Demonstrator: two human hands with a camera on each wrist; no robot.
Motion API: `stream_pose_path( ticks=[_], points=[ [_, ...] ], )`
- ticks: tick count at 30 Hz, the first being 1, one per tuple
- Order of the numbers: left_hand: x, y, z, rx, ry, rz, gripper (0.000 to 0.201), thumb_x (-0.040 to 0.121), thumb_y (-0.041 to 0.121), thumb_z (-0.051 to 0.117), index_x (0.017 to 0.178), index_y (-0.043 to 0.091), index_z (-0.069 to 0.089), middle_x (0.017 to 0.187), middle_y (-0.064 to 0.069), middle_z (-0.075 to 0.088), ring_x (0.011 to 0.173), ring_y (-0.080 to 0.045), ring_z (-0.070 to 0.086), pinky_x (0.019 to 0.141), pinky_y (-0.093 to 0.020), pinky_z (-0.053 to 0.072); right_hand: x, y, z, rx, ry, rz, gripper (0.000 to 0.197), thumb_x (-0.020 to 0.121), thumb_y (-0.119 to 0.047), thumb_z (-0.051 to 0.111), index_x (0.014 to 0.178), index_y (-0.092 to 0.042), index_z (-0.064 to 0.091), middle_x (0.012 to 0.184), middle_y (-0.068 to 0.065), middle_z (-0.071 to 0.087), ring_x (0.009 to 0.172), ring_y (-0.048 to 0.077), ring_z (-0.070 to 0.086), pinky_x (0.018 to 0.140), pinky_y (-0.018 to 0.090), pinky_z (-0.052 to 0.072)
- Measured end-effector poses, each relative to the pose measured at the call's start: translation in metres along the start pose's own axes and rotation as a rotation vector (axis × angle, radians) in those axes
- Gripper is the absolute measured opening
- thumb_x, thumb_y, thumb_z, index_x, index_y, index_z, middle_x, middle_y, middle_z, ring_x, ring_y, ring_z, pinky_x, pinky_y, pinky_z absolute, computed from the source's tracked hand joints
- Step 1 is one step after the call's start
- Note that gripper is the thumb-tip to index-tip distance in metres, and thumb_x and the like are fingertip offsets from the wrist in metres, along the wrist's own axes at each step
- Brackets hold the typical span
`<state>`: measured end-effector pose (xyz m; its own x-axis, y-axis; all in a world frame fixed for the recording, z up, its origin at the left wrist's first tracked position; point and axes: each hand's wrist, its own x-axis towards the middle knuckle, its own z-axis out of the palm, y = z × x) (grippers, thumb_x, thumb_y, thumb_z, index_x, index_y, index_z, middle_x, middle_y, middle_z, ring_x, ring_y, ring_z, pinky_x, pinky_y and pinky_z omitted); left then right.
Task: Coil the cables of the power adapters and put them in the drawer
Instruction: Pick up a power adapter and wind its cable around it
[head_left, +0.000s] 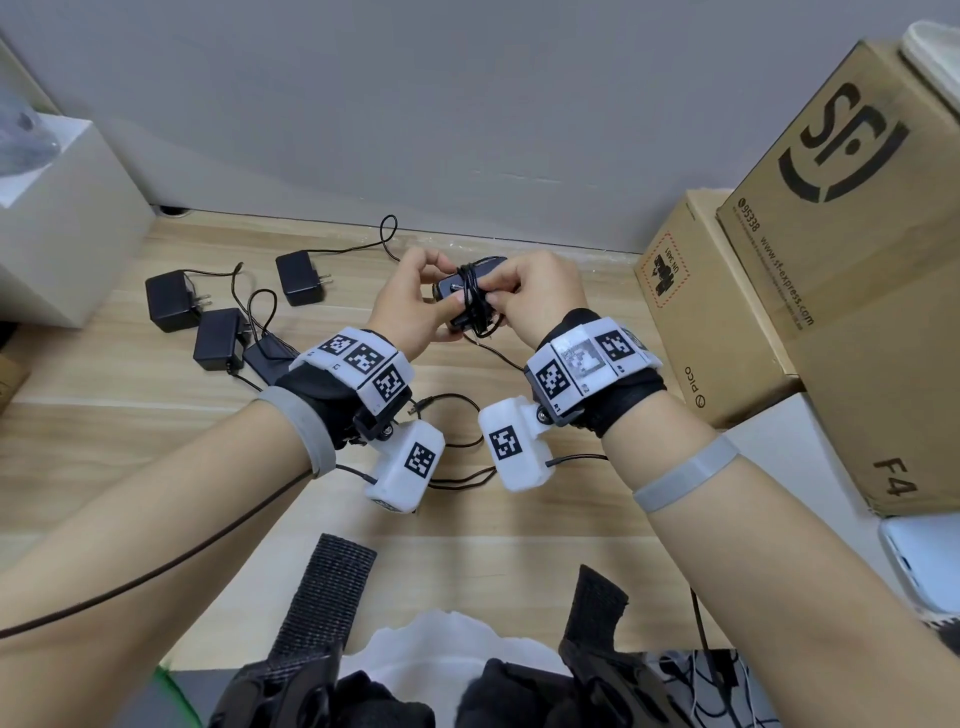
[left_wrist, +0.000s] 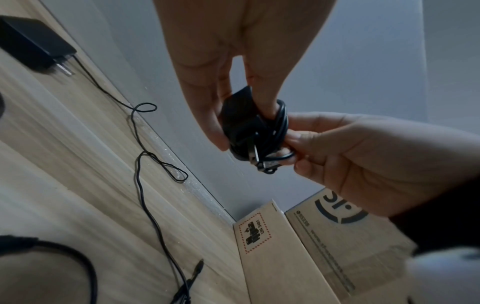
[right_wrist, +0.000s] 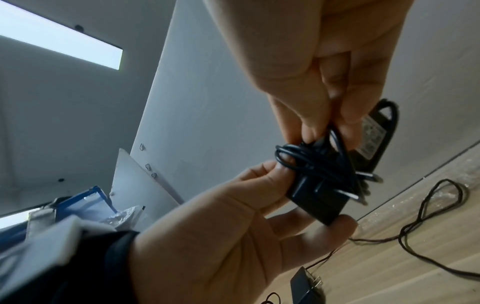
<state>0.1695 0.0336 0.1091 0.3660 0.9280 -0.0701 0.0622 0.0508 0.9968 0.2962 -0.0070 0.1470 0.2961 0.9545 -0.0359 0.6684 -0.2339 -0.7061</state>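
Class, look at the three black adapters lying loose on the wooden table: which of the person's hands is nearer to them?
Left. The left hand holds the wrapped adapter just right of the loose adapters; the right hand grips it from the far side.

A light wooden tabletop (head_left: 545, 545) meets a plain grey wall (head_left: 467, 104), with stacked cardboard boxes (head_left: 831, 260) at right

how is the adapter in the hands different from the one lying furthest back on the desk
The held adapter is up off the desk, gripped by the left hand and right hand; the far adapter lies flat, untouched. The held one's cable is wound round its body; the far one's trails loose. Both are black with two metal prongs.
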Motion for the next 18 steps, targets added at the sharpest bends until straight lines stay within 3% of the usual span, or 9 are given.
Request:
stream_pose_path(
  ticks=[2,4,6,8,13,16,18],
  points=[
    [-0.0013,-0.0001,0.0008,0.031,-0.013,0.017,0.031,0.087,0.000,0.057,0.084,0.028,0.045,0.093,0.005,0.054,0.077,-0.019,0.061,0.065,-0.038,0.058,0.0002,-0.0007,0.0007,0.053,0.030,0.039,0.013,0.079,-0.004,0.067,0.081,-0.016,0.071,0.075,0.002,0.068,0.068,0.018,0.063,0.077,0.032,0.055],
    [-0.0014,-0.0008,0.0012,0.046,-0.008,0.025,0.030,0.088,0.002,0.057,0.083,0.029,0.047,0.095,0.003,0.054,0.077,-0.018,0.061,0.064,-0.038,0.058,-0.0014,-0.0010,0.0000,0.144,0.053,0.077,0.024,0.077,0.001,0.067,0.066,-0.020,0.060,0.065,0.000,0.063,0.058,0.016,0.061,0.065,0.031,0.056],
    [-0.0005,-0.0018,0.0008,0.063,0.011,0.034,0.029,0.088,0.004,0.057,0.082,0.030,0.048,0.099,-0.002,0.055,0.075,-0.017,0.060,0.061,-0.036,0.058,-0.0040,-0.0008,-0.0004,0.229,0.068,0.091,0.032,0.077,0.004,0.066,0.064,-0.022,0.053,0.066,0.004,0.061,0.050,0.014,0.059,0.051,0.026,0.053],
    [0.0002,-0.0022,0.0000,0.078,0.027,0.041,0.027,0.089,0.006,0.057,0.080,0.031,0.049,0.099,-0.003,0.056,0.074,-0.016,0.060,0.058,-0.033,0.057,-0.0072,-0.0020,0.0008,0.266,0.077,0.089,0.031,0.078,0.004,0.064,0.066,-0.021,0.050,0.069,0.006,0.061,0.049,0.015,0.059,0.047,0.024,0.053],
    [-0.0005,-0.0038,-0.0051,0.095,0.030,0.032,0.026,0.090,0.004,0.054,0.078,0.026,0.047,0.089,0.005,0.056,0.071,-0.015,0.060,0.059,-0.036,0.056,-0.0076,-0.0037,0.0023,0.300,0.062,0.102,0.024,0.081,-0.008,0.064,0.069,-0.023,0.049,0.064,0.000,0.063,0.057,0.020,0.064,0.066,0.038,0.059],
    [-0.0018,-0.0043,-0.0081,0.130,-0.052,0.042,0.027,0.090,0.003,0.052,0.078,0.027,0.046,0.092,0.003,0.055,0.072,-0.018,0.059,0.061,-0.036,0.056,-0.0043,-0.0041,0.0002,0.035,0.097,0.004,0.016,0.077,-0.034,0.068,0.074,-0.029,0.052,0.075,-0.009,0.060,0.078,0.014,0.062,0.074,0.030,0.050],
    [-0.0026,-0.0027,-0.0078,0.139,-0.128,0.056,0.029,0.090,0.000,0.050,0.079,0.026,0.045,0.090,0.004,0.054,0.072,-0.016,0.057,0.060,-0.032,0.056,0.0000,-0.0008,0.0017,-0.043,0.040,0.000,0.026,0.076,-0.047,0.066,0.091,-0.028,0.057,0.090,-0.010,0.056,0.088,0.011,0.055,0.079,0.029,0.045]
  ],
)
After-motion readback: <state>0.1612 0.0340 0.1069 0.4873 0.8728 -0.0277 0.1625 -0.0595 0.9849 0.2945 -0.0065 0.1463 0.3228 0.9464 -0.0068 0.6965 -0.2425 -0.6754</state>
